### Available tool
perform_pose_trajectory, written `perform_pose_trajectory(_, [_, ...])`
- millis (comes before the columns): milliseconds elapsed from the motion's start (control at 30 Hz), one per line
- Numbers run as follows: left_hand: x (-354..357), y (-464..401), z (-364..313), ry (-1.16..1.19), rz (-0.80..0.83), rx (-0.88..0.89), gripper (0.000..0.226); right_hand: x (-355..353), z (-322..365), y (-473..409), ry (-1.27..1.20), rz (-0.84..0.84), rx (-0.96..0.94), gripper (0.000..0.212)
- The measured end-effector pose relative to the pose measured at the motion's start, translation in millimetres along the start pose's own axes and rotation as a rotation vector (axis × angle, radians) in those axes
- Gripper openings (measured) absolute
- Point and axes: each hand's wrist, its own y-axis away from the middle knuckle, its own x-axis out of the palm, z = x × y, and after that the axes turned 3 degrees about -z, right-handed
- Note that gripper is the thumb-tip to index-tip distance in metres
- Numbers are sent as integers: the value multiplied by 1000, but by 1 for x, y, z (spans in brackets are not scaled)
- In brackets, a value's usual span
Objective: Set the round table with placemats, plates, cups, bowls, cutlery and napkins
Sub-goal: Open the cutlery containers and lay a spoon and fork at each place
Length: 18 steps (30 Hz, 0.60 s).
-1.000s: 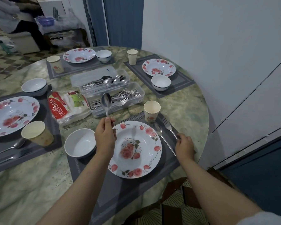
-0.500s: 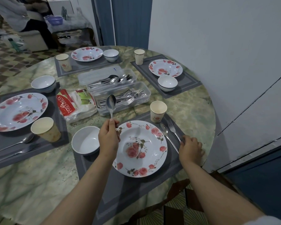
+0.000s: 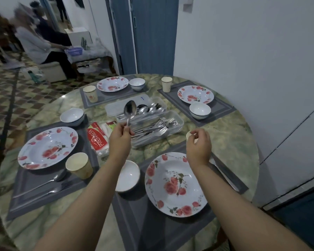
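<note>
My left hand [image 3: 121, 140] grips a metal spoon [image 3: 130, 110] by its handle, bowl end up, just in front of the clear cutlery trays [image 3: 178, 122]. My right hand [image 3: 198, 144] hovers with loosely curled fingers, holding nothing, over the near paper cup [image 3: 188, 136], which it mostly hides. Below lie the near rose plate [image 3: 174, 183], a white bowl [image 3: 128, 175] and the grey placemat [image 3: 152, 223]. Cutlery handles [image 3: 224, 176] show to the right of my right forearm.
A napkin pack [image 3: 96, 140] lies left of the trays. Three other settings ring the round table [image 3: 230, 142]: a left plate [image 3: 47, 147] with a cup [image 3: 79, 165] and cutlery [image 3: 49, 185], a far plate [image 3: 112, 84] and a far-right plate [image 3: 195, 94]. A wall stands close on the right. People sit beyond the table.
My right hand has let go of the fork beside the near plate and risen forward over the cup. My left hand has carried the spoon forward toward the trays.
</note>
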Motion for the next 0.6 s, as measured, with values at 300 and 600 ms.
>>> perform_pose_trajectory(300, [-15,-150,-12,-287,279,145,10,124,47,-27,115,259,310,16])
perform_pose_trajectory(600, [13,-286,50,-657,515,234,17,235,40,-43,160,360,657,36])
